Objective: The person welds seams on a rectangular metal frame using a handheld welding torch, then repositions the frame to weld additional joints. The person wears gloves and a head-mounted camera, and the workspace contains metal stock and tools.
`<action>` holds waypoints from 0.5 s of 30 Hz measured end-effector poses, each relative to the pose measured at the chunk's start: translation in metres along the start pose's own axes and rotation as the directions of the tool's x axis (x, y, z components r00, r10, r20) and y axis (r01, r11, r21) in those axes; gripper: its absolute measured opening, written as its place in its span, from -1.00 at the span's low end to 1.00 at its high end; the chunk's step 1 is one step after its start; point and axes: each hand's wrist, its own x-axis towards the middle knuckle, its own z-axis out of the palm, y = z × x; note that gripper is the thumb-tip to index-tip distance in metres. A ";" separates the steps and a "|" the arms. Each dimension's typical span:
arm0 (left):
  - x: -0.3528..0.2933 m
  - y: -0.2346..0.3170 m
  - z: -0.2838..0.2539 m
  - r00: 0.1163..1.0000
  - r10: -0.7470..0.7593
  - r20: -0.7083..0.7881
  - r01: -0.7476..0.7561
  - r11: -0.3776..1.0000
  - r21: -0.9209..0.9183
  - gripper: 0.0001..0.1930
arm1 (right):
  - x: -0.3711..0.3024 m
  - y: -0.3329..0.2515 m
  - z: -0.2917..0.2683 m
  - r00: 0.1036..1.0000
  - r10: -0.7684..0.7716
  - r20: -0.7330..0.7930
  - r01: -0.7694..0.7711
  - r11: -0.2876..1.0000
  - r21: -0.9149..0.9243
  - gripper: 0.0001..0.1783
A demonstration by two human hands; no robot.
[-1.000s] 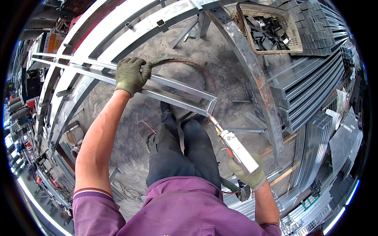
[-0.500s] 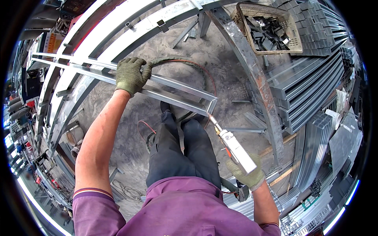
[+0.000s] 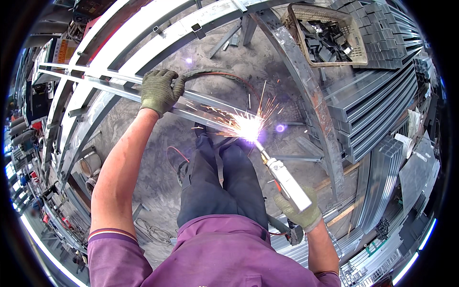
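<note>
In a green work glove, my left hand (image 3: 161, 92) is closed over a long narrow metal frame (image 3: 119, 89) of square tubing, which rests across the curved rails on the left. My right hand (image 3: 301, 206), gloved alike, grips a white handheld welding gun (image 3: 288, 182). Its nozzle meets the near end of the frame, at the corner closest to my right hand. A bright flash with orange sparks (image 3: 249, 126) bursts there and hides that end of the frame.
Pale metal rails (image 3: 143, 40) curve across the far left. A crate (image 3: 356, 45) of dark offcuts stands at far right, beside stacked square tubes (image 3: 373, 103). A rusty steel beam (image 3: 311, 91) runs in front of them. A hose (image 3: 215, 74) loops over the floor.
Sparks and a bright glare have appeared at the welding gun's tip, where the frame's corner was plainly visible before. Both hands and the frame stay almost where they were.
</note>
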 end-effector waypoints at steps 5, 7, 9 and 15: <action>0.001 0.001 -0.002 0.999 -0.015 0.030 0.015 1.000 0.001 -0.61 | 0.001 -0.001 0.000 1.000 -0.002 -0.016 0.002 1.000 0.013 -0.70; 0.001 0.001 -0.003 0.999 -0.016 0.032 0.016 1.000 0.001 -0.61 | 0.001 0.000 0.000 1.000 -0.019 -0.019 0.019 1.000 0.005 -0.70; 0.001 0.001 -0.002 0.999 -0.014 0.032 0.014 1.000 0.001 -0.60 | 0.000 0.002 0.000 0.999 -0.043 -0.023 0.043 0.999 -0.006 -0.71; 0.001 0.001 -0.002 1.000 -0.017 0.023 0.016 1.000 0.014 -0.61 | 0.002 -0.003 0.001 1.000 0.005 -0.026 -0.005 1.000 0.017 -0.72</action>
